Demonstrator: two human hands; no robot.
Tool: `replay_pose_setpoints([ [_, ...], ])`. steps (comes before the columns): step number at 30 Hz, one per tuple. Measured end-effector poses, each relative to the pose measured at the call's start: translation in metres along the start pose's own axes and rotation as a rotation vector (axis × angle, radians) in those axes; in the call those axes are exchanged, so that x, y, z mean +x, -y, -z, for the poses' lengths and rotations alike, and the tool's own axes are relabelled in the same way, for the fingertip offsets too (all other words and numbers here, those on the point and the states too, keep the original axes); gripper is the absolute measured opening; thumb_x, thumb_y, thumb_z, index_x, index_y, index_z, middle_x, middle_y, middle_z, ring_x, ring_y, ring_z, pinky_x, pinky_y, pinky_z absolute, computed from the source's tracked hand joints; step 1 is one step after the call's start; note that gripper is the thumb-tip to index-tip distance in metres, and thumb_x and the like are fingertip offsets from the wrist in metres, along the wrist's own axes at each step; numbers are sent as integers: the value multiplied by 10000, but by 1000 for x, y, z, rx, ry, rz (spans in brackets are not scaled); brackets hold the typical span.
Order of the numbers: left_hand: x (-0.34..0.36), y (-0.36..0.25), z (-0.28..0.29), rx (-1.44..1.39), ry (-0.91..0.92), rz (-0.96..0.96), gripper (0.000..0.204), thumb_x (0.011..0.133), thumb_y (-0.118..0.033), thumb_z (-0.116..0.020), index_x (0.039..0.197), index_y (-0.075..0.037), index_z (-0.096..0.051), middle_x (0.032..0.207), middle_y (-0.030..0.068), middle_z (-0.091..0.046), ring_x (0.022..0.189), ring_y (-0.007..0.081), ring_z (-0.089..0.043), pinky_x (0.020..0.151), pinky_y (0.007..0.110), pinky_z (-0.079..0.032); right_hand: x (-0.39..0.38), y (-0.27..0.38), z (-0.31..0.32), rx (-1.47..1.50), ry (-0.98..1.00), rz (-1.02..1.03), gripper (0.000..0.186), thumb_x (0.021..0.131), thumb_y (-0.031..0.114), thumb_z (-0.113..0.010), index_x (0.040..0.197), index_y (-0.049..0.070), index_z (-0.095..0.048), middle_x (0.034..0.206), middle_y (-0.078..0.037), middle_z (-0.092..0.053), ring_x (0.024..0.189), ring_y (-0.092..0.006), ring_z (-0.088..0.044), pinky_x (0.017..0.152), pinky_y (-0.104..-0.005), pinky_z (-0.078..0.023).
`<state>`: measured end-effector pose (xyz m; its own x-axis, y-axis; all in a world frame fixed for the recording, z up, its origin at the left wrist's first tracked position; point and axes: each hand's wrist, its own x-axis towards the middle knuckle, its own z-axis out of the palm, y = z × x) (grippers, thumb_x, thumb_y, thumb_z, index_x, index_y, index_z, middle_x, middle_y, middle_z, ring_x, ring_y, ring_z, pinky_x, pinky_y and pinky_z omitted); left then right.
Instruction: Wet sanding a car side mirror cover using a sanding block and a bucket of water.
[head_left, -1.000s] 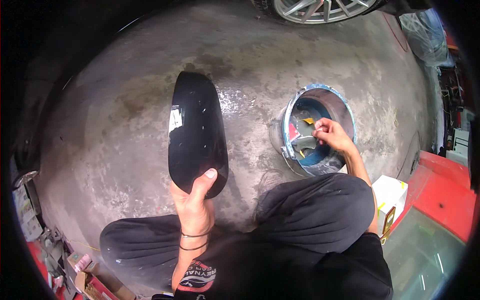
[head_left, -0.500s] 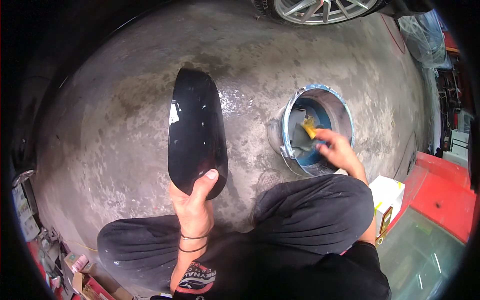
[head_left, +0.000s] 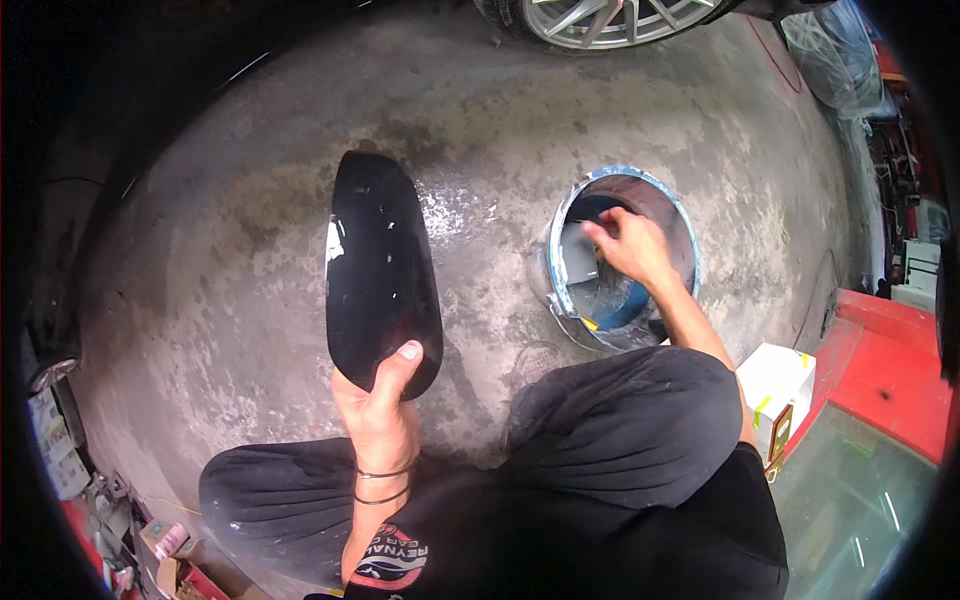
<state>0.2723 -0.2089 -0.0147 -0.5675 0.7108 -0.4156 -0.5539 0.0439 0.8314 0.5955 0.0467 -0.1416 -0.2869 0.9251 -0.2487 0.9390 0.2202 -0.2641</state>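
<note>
My left hand (head_left: 378,405) grips the lower end of a glossy black car mirror cover (head_left: 382,265), thumb on its face. The long, rounded shell stands upright in view and carries several white specks and a bright reflection at its left edge. My right hand (head_left: 632,245) reaches into a blue-rimmed bucket (head_left: 688,215), thumb and fingers apart, with nothing visible in them. Beneath it, grey sandpaper sheets (head_left: 578,258) lie in the bucket. A small yellow piece (head_left: 590,323) rests by the bucket's near wall, mostly hidden.
Wet patches mark the concrete floor (head_left: 480,290). A car wheel (head_left: 610,20) stands at the far edge. To my right are a white box (head_left: 775,375), a red surface (head_left: 880,370) and a glass pane (head_left: 840,500). An opened cardboard box (head_left: 195,580) sits at lower left.
My right hand has let go of the yellow piece, which now lies near the bucket's near wall, and has moved farther into the bucket. My left hand still holds the mirror cover.
</note>
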Motion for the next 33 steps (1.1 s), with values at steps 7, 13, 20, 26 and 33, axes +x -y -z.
replay_pose_setpoints([
  [7,-1,-6,1,26,-19,-5,512,943,28,-805,1450,-3,-736,1357,65,-773,1227,177,-704,1127,343,-513,-8,-3,-37,-21,391,-28,438,964,370,-863,1216,22,-785,1081,-261,-809,1101,-480,-775,937,-560,-597],
  [13,2,-5,-1,-3,-8,7,518,946,26,-794,1459,0,-733,1384,69,-773,1256,186,-704,1145,355,-508,-60,-58,-18,492,204,-20,319,1115,235,-740,1348,18,-744,1068,-200,-818,999,-313,-790,901,-445,-589],
  [20,1,-5,7,37,0,7,502,944,14,-805,1442,0,-741,1371,68,-780,1253,188,-705,1143,354,-507,-66,-32,4,84,277,-135,390,1052,422,-806,1244,83,-829,1060,-223,-843,1049,-441,-809,922,-522,-605],
  [26,-2,-5,4,63,-1,1,464,945,20,-808,1404,-13,-755,1320,44,-780,1190,165,-700,1112,344,-512,-9,-12,-27,-360,-82,62,424,1053,402,-760,1137,-10,-806,1086,-284,-835,1070,-485,-806,980,-579,-620],
  [33,-6,-5,9,77,7,-18,428,962,22,-813,1384,-11,-754,1306,40,-776,1173,151,-696,1088,327,-517,36,-23,-70,-259,217,-98,440,987,364,-752,1189,-22,-809,1155,-292,-831,1185,-475,-791,1054,-572,-621],
])
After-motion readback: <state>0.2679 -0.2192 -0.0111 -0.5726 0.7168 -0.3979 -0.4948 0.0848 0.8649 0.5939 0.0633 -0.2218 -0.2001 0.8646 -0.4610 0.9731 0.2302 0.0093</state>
